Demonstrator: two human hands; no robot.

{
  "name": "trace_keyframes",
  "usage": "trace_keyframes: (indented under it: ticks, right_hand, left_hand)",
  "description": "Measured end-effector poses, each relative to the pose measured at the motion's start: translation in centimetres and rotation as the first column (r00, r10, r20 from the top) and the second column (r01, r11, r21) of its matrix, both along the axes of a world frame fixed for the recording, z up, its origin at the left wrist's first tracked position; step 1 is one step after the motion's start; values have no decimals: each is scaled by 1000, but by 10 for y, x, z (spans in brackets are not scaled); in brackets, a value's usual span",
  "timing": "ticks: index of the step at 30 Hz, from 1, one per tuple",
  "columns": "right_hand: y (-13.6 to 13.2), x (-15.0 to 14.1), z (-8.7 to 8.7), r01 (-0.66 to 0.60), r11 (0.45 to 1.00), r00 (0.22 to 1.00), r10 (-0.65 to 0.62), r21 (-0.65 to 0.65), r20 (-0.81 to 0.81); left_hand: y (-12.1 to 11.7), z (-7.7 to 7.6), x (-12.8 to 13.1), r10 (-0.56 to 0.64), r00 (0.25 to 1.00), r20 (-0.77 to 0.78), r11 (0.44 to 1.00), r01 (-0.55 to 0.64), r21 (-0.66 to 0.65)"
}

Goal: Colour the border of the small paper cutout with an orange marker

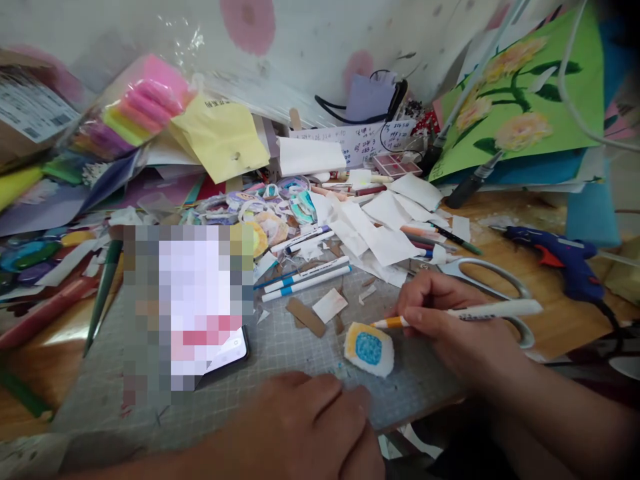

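A white marker (493, 309) with an orange tip end is gripped in my right hand (443, 320). Its tip meets the upper edge of a small white rounded block (385, 363) on the grey cutting mat (280, 350). Blue colour fills a patch in the block's middle, and yellow-orange runs along its top and left. Just below the block, my left hand (320, 420) lies with its fingers curled and closed, somewhat blurred; its fingertips are hidden. A phone (235, 350) with a lit screen, mostly pixelated, lies left of the block.
Grey-handled scissors (500, 273) lie behind my right hand. A blue glue gun (560, 257) is at the far right. White markers (305, 280), a brown cardboard strip (306, 317) and paper scraps (383, 230) crowd the mat's back. A packet of coloured clay (145, 100) sits back left.
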State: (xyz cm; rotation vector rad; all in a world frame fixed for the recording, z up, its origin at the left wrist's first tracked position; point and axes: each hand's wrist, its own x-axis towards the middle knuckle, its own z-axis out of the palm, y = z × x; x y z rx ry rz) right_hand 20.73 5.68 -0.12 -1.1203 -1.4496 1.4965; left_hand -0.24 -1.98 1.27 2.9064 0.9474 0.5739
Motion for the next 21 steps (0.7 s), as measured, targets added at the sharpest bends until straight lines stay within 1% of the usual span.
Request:
trace_keyframes:
  ticks: [3,5,9,13,17,21]
  right_hand:
    - [-10,11,2,8,999,981,-14,33,194]
    - [-15,15,3,0,999,968,-9,36,249]
    - [-17,18,3,-8,998,954,-9,55,299]
    - [-15,18,4,-25,997,933,-1,66,361]
    - [-14,18,6,-35,998,948,17,52,317]
    - [-14,18,4,-32,996,935,0,86,354]
  left_hand:
    - [-1,-3,0,10,1000,3,1000,-10,6]
    - [-1,-6,0,29,1000,-8,999,-29,-32]
    - [2,-9,-1,37,998,-52,993,-43,-106]
    - [4,-10,0,62,995,-73,988,-71,-134]
    - [5,-10,0,85,993,-81,982,-97,-162]
    - [5,-10,-1,95,991,-97,978,-112,-177]
